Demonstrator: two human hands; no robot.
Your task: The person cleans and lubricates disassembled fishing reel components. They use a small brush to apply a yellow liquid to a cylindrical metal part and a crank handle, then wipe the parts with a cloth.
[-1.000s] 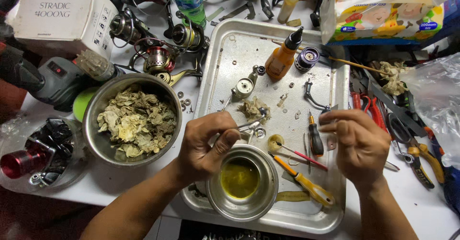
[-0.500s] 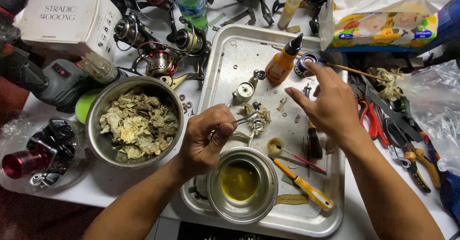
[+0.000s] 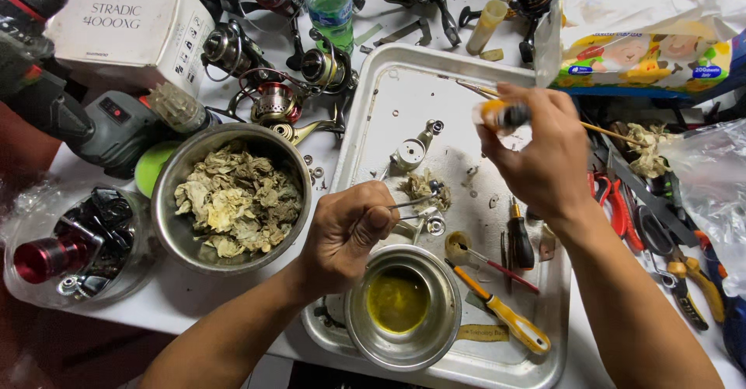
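Orange oil bottle point(image 3: 497, 115) now lifted off metal tray point(image 3: 373, 117), my right hand point(image 3: 544, 156) grip closed round it; left hand point(image 3: 346, 237) keeps tweezers point(image 3: 412, 202) pinched on small reel part point(image 3: 435, 224). Oiling looks close.

The right hand point(image 3: 544, 156) hides most of a blurred orange bottle point(image 3: 497, 115). A red canister point(image 3: 47, 257) at the desk's left edge is blurred. Pliers point(image 3: 691, 280) run off the right edge, half cut away.
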